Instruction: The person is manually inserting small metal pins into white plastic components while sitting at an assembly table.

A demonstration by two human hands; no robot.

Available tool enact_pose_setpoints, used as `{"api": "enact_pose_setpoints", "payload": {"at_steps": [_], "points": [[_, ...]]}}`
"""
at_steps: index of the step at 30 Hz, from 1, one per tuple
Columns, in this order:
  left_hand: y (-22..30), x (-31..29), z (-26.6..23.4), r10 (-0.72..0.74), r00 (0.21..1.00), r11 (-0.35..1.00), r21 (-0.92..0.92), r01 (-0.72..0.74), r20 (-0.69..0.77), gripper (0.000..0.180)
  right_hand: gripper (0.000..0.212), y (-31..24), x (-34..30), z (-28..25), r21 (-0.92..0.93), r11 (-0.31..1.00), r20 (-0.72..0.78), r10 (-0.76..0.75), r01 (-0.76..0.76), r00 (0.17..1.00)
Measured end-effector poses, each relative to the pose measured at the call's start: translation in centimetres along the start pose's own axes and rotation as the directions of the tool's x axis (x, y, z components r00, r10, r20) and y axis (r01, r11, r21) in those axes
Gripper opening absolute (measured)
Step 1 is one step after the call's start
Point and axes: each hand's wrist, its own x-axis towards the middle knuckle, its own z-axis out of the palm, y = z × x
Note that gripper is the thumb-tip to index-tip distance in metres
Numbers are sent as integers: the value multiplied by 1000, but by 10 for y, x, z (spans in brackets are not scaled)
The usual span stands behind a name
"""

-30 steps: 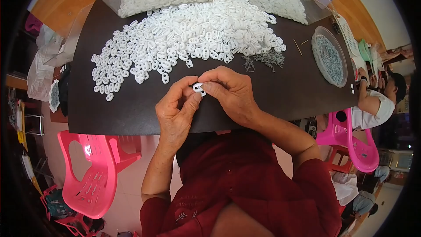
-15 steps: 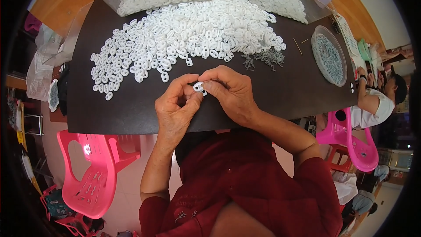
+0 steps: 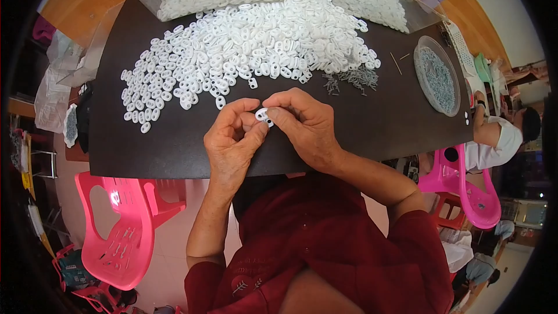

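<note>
Between my two hands, just above the near part of the dark table, are small white oval plastic pieces with holes [image 3: 263,114]. My left hand [image 3: 231,139] pinches them from the left with thumb and fingers. From the other side my right hand [image 3: 305,125] grips them with thumb and forefinger. Whether a grey pin sits in them is hidden by my fingertips. Beyond my hands spreads a large heap of the same white oval pieces [image 3: 250,40]. A small pile of grey pins [image 3: 356,78] lies at the heap's right end.
A round clear tub [image 3: 456,96] of grey pins stands on the table [image 3: 157,157] at the right, near two thin sticks [image 3: 396,64]. Clear bins [image 3: 145,0] of white pieces stand at the back. Pink chairs [image 3: 119,244] flank the table; a person [image 3: 500,134] sits far right.
My fingers have shifted slightly around the white pieces, and the left hand has edged a little to the left. Both hands keep their pinch.
</note>
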Motion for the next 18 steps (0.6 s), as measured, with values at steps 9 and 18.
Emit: {"api": "enact_pose_setpoints", "payload": {"at_steps": [9, 18], "points": [[3, 1, 0, -61, 998, 997, 55, 60, 9, 30, 10, 3, -4, -1, 37, 999, -15, 3, -2, 1000], [-1, 0, -1, 20, 999, 999, 43, -21, 34, 32, 10, 1, -4, -3, 35, 999, -9, 26, -25, 1000]]}}
